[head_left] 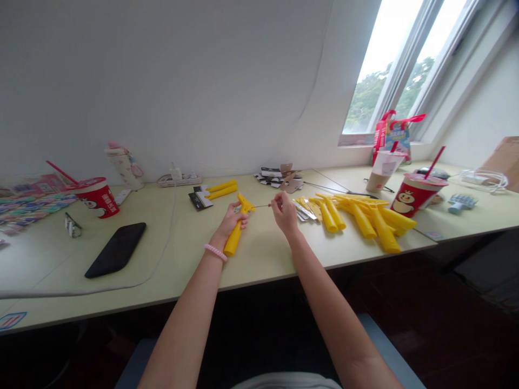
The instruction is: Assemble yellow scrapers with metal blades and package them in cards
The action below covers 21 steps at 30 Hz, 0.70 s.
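My left hand (232,220) is closed around a yellow plastic scraper handle (234,237), its forked head up and its thick grip pointing down toward the table edge. In my right hand (285,212) is a small screwdriver (261,206) with a thin shaft and a bit of red at the handle. The shaft points left, and its tip is at the head of the scraper handle; whether it sits in a screw is too small to tell. Beside my right hand lie flat metal blades (307,209) and loose yellow handles (363,219) in a pile.
Two yellow scrapers with black packaging (201,200) lie at the back, left of a heap of cardboard and black-and-white packaging (281,175). Red drink cups (97,199) stand at both sides. A black phone-like slab (116,249) and a white cable (160,259) lie on the left.
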{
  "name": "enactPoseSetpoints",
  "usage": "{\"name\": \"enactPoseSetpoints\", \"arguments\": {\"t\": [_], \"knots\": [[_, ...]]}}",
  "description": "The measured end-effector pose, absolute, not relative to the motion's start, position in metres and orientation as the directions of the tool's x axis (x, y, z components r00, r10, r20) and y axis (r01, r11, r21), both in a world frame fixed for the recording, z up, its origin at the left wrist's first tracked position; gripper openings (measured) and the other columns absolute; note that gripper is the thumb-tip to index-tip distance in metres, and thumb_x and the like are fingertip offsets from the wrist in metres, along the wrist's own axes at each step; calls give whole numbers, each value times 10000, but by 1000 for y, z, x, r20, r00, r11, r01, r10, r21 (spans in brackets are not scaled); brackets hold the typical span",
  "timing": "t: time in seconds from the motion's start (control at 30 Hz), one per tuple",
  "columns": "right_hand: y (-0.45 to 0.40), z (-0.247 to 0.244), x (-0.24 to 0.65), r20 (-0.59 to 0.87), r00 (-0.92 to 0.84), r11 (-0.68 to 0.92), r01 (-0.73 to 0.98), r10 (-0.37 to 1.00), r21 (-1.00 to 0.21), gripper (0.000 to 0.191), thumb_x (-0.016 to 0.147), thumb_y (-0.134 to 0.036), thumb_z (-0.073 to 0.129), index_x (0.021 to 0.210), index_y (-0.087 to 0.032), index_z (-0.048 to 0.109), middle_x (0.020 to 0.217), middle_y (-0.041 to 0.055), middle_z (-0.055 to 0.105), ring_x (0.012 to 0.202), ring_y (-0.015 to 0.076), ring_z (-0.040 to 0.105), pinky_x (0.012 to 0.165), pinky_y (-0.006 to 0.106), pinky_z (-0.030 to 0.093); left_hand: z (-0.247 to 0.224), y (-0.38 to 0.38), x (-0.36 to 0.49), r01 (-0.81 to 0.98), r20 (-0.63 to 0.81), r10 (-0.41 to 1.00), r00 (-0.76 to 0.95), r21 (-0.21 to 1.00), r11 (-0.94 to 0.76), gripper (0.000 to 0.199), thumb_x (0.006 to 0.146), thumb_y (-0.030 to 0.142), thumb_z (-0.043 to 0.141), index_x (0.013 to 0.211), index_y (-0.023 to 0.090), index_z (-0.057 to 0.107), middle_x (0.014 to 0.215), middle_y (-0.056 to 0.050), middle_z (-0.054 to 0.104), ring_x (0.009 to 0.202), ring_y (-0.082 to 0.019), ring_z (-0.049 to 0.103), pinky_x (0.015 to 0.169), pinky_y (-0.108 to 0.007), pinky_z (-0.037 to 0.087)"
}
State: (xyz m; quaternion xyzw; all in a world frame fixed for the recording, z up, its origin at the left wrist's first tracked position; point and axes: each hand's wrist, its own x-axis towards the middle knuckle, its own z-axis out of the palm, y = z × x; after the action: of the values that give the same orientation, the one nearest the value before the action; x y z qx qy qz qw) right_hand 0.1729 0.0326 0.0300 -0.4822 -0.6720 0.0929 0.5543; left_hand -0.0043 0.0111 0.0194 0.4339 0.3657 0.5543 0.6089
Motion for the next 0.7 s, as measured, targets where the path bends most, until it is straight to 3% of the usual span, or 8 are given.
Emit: {"name": "enactPoseSetpoints", "arguments": {"t": [0.43, 0.7], "knots": [[36, 27, 173, 676, 110, 514, 564, 728, -646, 98, 782, -282, 434, 770, -208, 496, 663, 6, 628, 607, 147, 575, 555, 224, 370, 19, 11, -4, -346, 48, 992, 120, 938, -3, 542, 614, 54, 580, 1057, 246, 335, 734, 26, 532, 426, -22, 432, 397, -138, 313], [37, 27, 173, 639, 152, 432, 617, 754, -657, 130, 772, -310, 459, 753, -206, 535, 646, 15, 653, 579, 149, 585, 581, 234, 385, 19, 10, -4, -345, 42, 992, 119, 939, 1, 536, 619, 60, 583, 1058, 251, 343, 754, 20, 535, 430, -20, 437, 401, -139, 324]]}}
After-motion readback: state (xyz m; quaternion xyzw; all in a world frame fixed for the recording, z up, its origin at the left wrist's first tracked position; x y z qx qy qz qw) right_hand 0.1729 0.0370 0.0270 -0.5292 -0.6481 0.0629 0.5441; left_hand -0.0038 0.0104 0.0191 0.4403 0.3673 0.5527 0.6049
